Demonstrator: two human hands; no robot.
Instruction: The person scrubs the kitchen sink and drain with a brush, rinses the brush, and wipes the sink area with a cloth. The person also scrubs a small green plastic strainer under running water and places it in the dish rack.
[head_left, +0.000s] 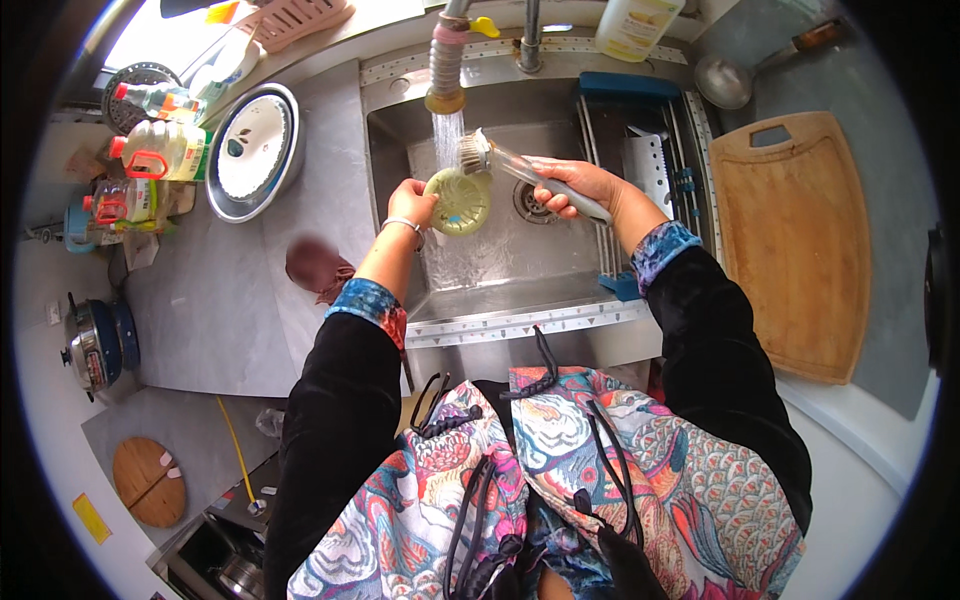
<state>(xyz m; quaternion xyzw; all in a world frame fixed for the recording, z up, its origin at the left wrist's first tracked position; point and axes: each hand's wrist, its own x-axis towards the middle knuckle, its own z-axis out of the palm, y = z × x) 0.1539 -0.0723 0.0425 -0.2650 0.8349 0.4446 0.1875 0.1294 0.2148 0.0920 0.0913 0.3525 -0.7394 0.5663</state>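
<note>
My left hand (412, 202) grips the left rim of a round, pale green plastic strainer-like piece (459, 204), held over the steel sink (442, 300). In my right hand (574, 184) is the grey handle of a dish brush (517, 166). Its bristles point left, at the upper right edge of the green piece. Water (448, 135) streams from the flexible faucet nozzle (445, 75) onto the piece and close to the bristles. Below my right hand lies the drain strainer (534, 204) in the wet sink floor.
A blue-ended rack (630, 86) spans the sink's right side, with a cleaver blade (646, 169) beside its bars. Right of it are a wooden cutting board (791, 247) and a ladle (726, 81). Leftward stand an enamel basin (255, 154), oil bottles (169, 150) and a brown cloth (319, 270).
</note>
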